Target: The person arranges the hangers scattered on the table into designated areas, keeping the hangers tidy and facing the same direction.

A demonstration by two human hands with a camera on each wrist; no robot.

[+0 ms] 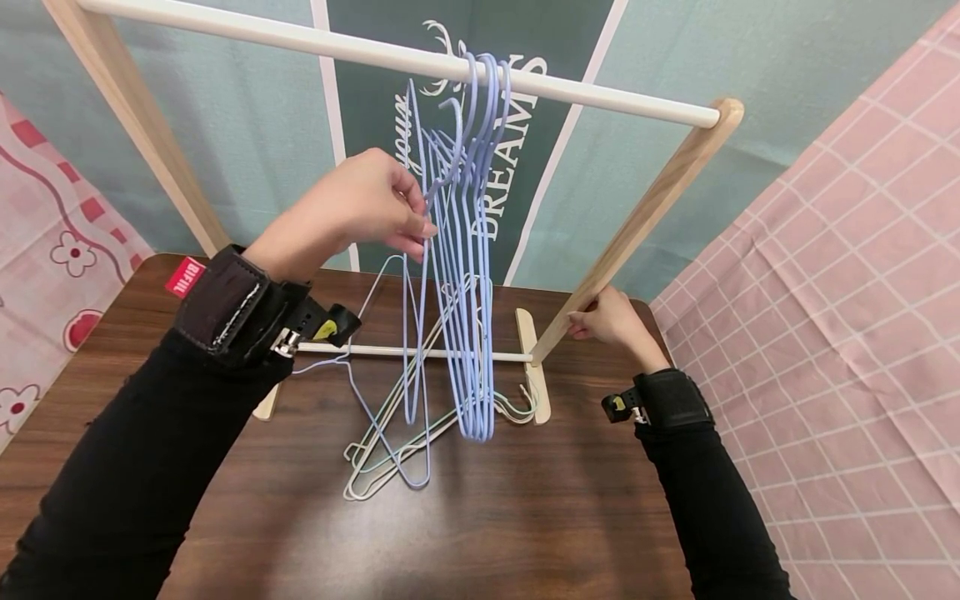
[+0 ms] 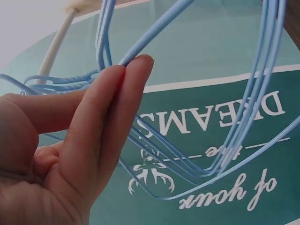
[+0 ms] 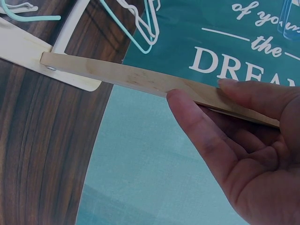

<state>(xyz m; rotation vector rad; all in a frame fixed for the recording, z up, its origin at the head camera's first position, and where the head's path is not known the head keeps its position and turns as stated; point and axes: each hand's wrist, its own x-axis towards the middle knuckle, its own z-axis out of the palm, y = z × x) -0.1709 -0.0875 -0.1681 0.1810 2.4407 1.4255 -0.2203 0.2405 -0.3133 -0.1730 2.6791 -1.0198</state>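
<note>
My left hand (image 1: 371, 204) pinches a light-blue wire hanger (image 2: 157, 30) between thumb and fingers, beside the bunch on the rack. In the head view this hanger's hook stands below the white top rail (image 1: 300, 36). Several more blue hangers (image 1: 487, 250) hang close together from the rail, just right of my left hand. My right hand (image 1: 611, 321) grips the wooden right post (image 3: 140, 78) of the rack low down, with thumb and fingers on either side of it.
On the brown table (image 1: 525, 517), white and mint hangers (image 1: 367, 492) lie in a tangle under the rack. A loose blue hanger (image 1: 363, 400) lies left of them. The rack has a white lower bar (image 1: 382, 351) and a right foot (image 1: 542, 392). Cloth hangs behind it.
</note>
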